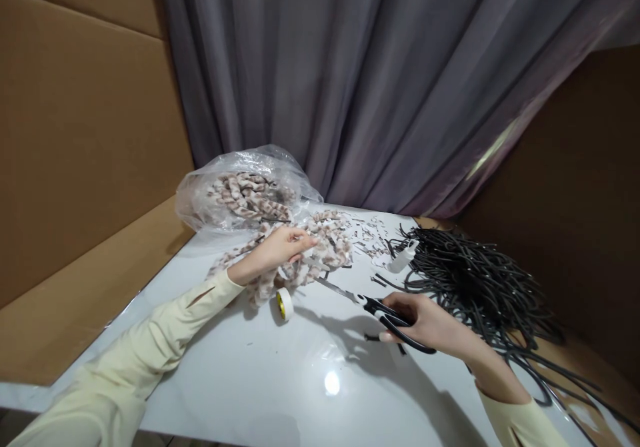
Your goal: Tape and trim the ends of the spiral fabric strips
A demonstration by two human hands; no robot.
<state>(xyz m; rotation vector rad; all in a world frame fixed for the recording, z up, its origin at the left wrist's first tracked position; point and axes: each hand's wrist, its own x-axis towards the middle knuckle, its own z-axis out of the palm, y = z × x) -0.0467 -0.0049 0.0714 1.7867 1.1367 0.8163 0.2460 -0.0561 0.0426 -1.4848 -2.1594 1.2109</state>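
My right hand (420,324) is wrapped round the black handles of a pair of scissors (373,304), whose blades point left toward the fluffy strips. My left hand (283,247) is over a pile of brown-and-white fluffy strips (327,237), with its fingers bent together; what they pinch, if anything, is too small to make out. A roll of white tape (285,304) with a yellow core stands on the white table (240,374), just below the pile.
Behind my left hand lies a clear plastic bag (200,197) of fluffy strips. A heap of black cords (480,280) covers the right side, beside a small white bottle (403,257). Scraps (370,234) litter the back. Cardboard (85,134) and a grey curtain (310,80) enclose the table.
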